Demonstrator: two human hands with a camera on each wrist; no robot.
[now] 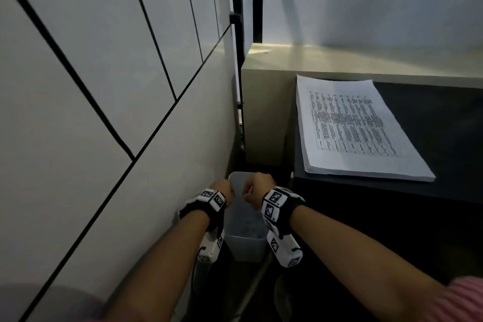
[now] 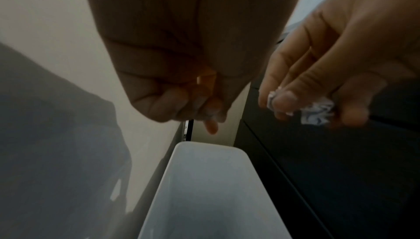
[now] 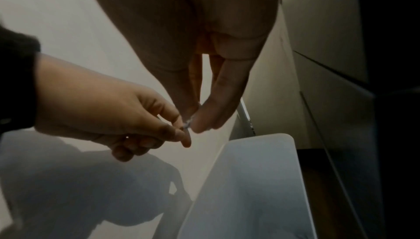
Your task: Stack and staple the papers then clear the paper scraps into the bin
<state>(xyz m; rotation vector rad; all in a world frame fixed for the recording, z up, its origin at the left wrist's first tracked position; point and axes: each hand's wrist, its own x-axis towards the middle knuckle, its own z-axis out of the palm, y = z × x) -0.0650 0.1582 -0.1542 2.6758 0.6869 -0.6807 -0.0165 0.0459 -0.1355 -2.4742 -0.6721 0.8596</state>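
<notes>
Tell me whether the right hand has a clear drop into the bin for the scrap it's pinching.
Probably yes: the right hand pinches the paper scrap above the open bin; nothing lies between.

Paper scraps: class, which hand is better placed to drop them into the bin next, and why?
Right. The right hand pinches the crumpled paper scraps above the bin; the left hand shows curled fingers with no scrap clearly seen.

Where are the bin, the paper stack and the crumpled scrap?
bin (image 1: 245, 243): head view, on its near wall.
paper stack (image 1: 352, 123): head view, on the printed top sheet.
crumpled scrap (image 2: 316, 112): left wrist view, on the part showing between the right hand's (image 2: 336, 74) fingers.
</notes>
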